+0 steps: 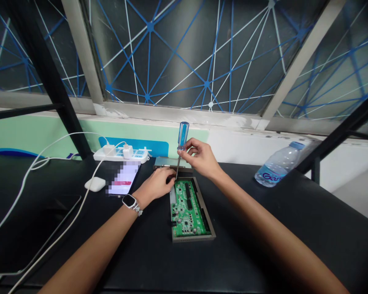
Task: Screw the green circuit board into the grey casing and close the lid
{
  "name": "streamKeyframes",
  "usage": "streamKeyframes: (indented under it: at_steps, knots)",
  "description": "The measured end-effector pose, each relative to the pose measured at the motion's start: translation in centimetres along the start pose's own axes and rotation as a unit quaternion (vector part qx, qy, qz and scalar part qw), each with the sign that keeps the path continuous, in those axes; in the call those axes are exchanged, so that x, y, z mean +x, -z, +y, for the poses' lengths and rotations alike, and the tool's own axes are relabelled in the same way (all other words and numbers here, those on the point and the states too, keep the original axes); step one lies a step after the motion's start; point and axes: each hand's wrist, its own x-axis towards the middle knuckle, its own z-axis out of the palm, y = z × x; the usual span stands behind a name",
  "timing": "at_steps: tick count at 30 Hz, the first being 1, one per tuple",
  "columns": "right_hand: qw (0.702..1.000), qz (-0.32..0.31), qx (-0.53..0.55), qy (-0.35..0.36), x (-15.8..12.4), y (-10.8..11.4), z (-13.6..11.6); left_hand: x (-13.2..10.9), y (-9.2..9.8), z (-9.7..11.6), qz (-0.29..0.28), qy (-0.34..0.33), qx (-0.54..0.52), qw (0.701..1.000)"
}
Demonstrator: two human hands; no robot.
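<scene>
Forearms, screwdriver in right grip, circuit board

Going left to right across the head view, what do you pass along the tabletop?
Earbud case → phone → left hand → circuit board → water bottle

- Blue-handled screwdriver: near-vertical, shaft slightly tilted, tip down at top end of PCB
- Green PCB: w/ many small comps, lying flat in open metal case
</scene>
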Motion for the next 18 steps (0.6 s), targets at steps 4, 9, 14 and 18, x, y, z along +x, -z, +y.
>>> streamKeyframes:
  at_steps: [4,9,14,18]
  knots:
    - [1.000,0.002,-0.011,-0.002,-0.1,-0.1,-0.2,0.0,0.2,-0.7,-0.030,0.001,0.017,0.999]
    - [0.999,0.023,-0.026,0.002,-0.3,-0.5,-0.3,0.1,0.3,-0.3,-0.026,0.016,0.015,0.999]
    - [0.998,0.050,-0.046,0.000,-0.6,-1.1,-0.3,0.1,0.2,0.2,-0.015,0.026,0.020,0.999]
    - [0.998,0.052,-0.034,0.001,-0.6,-1.4,-0.3,0.1,0.2,0.3,-0.010,0.032,0.029,0.999]
